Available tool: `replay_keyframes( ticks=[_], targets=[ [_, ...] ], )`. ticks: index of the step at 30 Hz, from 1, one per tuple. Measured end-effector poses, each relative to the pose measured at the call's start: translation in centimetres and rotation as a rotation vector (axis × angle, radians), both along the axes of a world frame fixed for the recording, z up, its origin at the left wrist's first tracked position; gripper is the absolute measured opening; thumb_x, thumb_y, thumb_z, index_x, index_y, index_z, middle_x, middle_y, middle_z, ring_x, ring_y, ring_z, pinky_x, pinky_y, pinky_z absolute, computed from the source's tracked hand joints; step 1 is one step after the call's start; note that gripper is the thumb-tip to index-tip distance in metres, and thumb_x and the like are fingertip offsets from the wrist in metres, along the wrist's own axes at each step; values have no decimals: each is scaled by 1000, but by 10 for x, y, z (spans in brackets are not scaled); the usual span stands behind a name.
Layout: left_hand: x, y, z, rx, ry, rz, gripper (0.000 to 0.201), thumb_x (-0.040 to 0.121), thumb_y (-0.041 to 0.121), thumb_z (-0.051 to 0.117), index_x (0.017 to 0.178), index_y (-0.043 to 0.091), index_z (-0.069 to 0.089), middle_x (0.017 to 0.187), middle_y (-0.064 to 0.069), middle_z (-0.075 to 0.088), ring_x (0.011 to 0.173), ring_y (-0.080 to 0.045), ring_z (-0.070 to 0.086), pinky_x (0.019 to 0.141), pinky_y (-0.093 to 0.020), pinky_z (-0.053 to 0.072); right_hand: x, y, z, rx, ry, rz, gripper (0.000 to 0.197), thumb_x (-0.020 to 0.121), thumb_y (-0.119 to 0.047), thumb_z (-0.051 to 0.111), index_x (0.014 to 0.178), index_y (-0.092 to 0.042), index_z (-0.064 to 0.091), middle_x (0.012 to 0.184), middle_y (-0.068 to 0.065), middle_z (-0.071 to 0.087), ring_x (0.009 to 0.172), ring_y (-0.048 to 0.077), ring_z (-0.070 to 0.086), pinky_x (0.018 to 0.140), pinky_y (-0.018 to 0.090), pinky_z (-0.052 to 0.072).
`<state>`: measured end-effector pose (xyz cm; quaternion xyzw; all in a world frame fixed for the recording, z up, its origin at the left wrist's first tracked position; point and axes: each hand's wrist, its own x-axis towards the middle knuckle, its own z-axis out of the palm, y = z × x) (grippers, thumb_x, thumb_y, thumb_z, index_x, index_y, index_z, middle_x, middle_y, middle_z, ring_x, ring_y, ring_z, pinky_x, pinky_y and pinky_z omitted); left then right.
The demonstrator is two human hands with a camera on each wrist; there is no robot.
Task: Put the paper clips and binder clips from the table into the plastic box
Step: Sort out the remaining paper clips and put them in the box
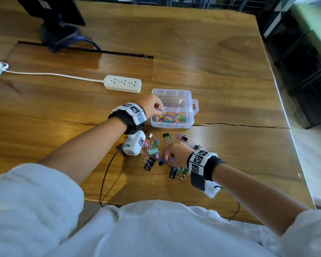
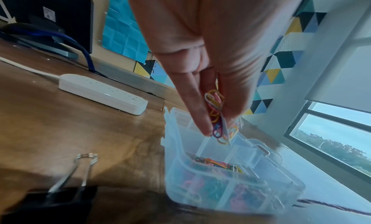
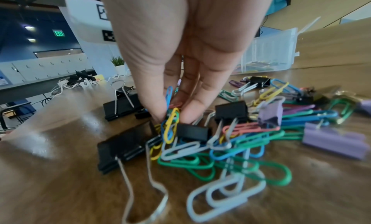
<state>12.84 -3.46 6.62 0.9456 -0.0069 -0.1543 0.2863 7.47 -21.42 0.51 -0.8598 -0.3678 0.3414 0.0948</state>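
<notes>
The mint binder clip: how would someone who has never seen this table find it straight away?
Start at the clear plastic box on the wooden table; just in front of it lies a loose pile of clips. The mint binder clip sits at the pile's left side, toward the left wrist camera. It is the only mint-green one; nearby binder clips are black or lilac.

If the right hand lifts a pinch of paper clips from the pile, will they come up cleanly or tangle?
Probably tangled: the paper clips lie interlocked around binder clips, so neighbours may trail along. They look like thin, light coated wire, so the right hand should lift them easily. Some may slip free; the left hand holds its bunch loosely above the plastic box.
</notes>
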Motion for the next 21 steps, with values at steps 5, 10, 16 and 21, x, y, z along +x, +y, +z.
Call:
replay_keyframes(
  ticks=[5, 10, 16, 21],
  targets=[
    [15, -10, -4, -47, 21, 43, 26, 89, 9, 62, 113, 5, 68, 110, -13, 70, 92, -28, 69, 75, -25, 50, 3, 0, -2, 5, -13, -6, 21, 79, -6, 61, 97, -14, 68, 106, 0, 65, 97, 16, 60, 76, 19, 42],
    [20, -11, -20, -153, 89, 100, 23, 87, 5, 63, 109, 8, 69, 105, -11, 70, 87, -30, 71, 80, -39, 59, 8, -1, -2, -23, 10, 18, 19, 78, -9, 63, 94, -15, 69, 103, 0, 67, 93, 17, 62, 80, 25, 50],
    [21, -6, -33, -260, 98, 178, 23, 86, 8, 63, 109, 9, 68, 102, -18, 72, 93, -32, 70, 89, -43, 56, 22, -7, 3, 61, 25, -171, 15, 77, -10, 64, 87, -18, 72, 92, -3, 70, 72, 4, 56, 74, 14, 43],
    [18, -2, -32, -238, 83, 138, 33, 87, -5, 56, 118, 3, 63, 113, -15, 69, 107, -22, 65, 87, -23, 47, 43, -12, 16, 166, 16, -325, 12, 77, -5, 66, 84, -12, 72, 77, -5, 63, 59, -5, 48, 61, 11, 40]
  ],
)
